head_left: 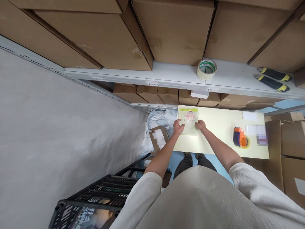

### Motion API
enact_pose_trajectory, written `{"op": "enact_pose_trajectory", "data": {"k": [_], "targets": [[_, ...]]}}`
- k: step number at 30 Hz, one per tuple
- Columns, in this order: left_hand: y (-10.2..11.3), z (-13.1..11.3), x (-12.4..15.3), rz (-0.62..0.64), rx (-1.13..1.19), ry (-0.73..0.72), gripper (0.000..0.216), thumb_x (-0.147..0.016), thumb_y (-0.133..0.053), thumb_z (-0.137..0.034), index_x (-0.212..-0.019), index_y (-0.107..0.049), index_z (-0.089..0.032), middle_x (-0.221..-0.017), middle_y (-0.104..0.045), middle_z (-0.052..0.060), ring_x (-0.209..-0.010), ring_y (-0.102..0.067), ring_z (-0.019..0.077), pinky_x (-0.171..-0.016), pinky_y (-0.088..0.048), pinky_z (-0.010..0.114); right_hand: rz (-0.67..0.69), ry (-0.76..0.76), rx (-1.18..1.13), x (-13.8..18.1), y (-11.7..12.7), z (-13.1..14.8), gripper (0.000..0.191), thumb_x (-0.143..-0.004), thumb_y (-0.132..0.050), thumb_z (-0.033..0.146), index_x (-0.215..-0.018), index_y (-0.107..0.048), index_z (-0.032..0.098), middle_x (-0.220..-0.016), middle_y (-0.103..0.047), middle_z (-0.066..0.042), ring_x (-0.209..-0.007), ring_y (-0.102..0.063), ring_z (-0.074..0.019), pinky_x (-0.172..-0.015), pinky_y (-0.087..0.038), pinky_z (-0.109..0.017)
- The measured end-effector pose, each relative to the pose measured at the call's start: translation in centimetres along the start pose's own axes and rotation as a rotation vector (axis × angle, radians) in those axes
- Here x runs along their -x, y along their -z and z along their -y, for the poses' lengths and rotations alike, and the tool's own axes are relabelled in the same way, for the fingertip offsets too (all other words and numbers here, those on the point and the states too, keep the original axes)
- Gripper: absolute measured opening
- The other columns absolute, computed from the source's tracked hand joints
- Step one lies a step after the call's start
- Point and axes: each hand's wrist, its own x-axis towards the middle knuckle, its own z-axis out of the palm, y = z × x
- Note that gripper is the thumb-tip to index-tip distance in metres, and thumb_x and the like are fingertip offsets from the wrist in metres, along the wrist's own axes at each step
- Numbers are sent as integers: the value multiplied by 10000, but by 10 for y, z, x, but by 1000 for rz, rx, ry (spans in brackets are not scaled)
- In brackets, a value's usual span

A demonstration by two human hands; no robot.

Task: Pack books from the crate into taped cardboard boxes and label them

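between left hand (178, 127) and right hand (200, 125) (both gripping): green-banded, pink-printed packet (189, 121)

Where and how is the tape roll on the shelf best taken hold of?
Probably pinch the tape roll by its front rim, from above and in front: it lies flat, hole upward, near the front edge of the shelf, with cardboard boxes behind.

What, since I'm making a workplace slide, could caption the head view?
Both hands hold a flat printed packet at a pale table, left of an orange tape dispenser.
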Motion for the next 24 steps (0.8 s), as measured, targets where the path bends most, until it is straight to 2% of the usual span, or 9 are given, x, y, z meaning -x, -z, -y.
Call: {"op": "enact_pose_trajectory", "data": {"k": [4,6,13,18,24], "targets": [[1,-1,-2,12,-15,3,445,-739,-759,-126,-1166,-718,-242,-1299,-726,91,-1386,-636,321,-1297,-401,502,-78,-93,-18,5,2,-3,276,-741,-727,236,-979,-597,286,-805,-685,-8,-904,-692,-266,-880,-535,-359],[2,-1,-4,22,-20,13,437,-751,-758,-132,-1173,-722,-239,-1318,-724,95,-1400,-630,317,-1300,-400,492,-94,-102,-69,7,2,-5,303,-736,-725,226,-998,-588,291,-852,-705,-21,-926,-692,-276,-913,-536,-374],[8,-6,-14,37,5,1,445,-770,-771,-136,-1199,-735,-249,-1338,-730,79,-1395,-635,299,-1296,-420,467,-90,-27,-235,8,2,-7,359,-694,-673,282,-1048,-620,303,-895,-715,-14,-972,-684,-281,-950,-541,-388],[12,-10,-18,84,-1,-15,430,-781,-773,-117,-1194,-742,-235,-1417,-702,96,-1434,-616,295,-1301,-419,432,-77,29,-305,13,-1,-5,474,-706,-660,306,-1177,-623,283,-1114,-753,-34,-1033,-699,-241,-1047,-542,-384],[14,-11,-18,103,18,-37,413,-776,-762,-105,-1166,-744,-238,-1399,-718,82,-1436,-622,276,-1306,-416,422,-23,44,-393,19,-3,-8,456,-691,-704,305,-1139,-640,255,-1176,-728,-47,-1087,-696,-218,-1115,-532,-405]]}}
